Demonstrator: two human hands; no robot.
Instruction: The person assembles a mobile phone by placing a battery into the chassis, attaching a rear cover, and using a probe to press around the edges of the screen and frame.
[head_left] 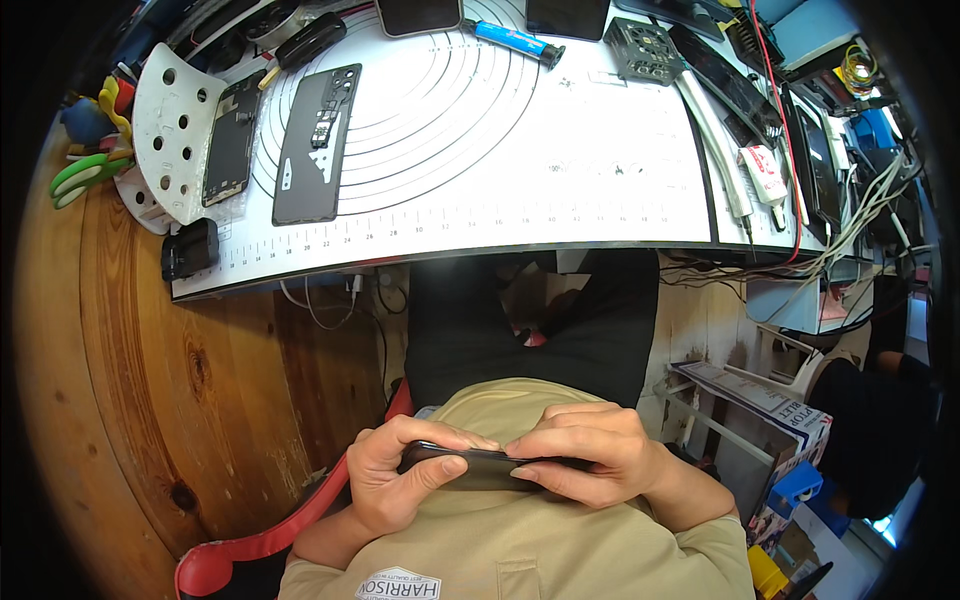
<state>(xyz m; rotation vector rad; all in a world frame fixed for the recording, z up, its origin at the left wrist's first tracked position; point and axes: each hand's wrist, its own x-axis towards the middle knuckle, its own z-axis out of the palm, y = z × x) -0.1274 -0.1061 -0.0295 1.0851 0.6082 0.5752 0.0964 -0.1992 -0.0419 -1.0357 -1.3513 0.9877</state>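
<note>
Low in the view, over my beige shirt, both hands grip a thin dark phone-like device [480, 474] held nearly edge-on. My left hand [390, 470] pinches its left part between thumb and fingers. My right hand [590, 460] holds the right part, fingertips along the upper edge and thumb on the near face. The two hands' fingertips almost meet at the middle. On the white mat [440, 170] beyond them lie a dark phone housing with small parts [300, 190] and a dark screen assembly [222, 160] beside a white perforated holder [160, 130].
At the mat's back are a blue syringe [510, 42] and a dark metal fixture [640, 48]. Tools, phones and cables [830, 240] crowd the right side. Green-handled scissors [80, 175] are at the left. A red chair arm [250, 550] is beside me, boxes [750, 400] at lower right.
</note>
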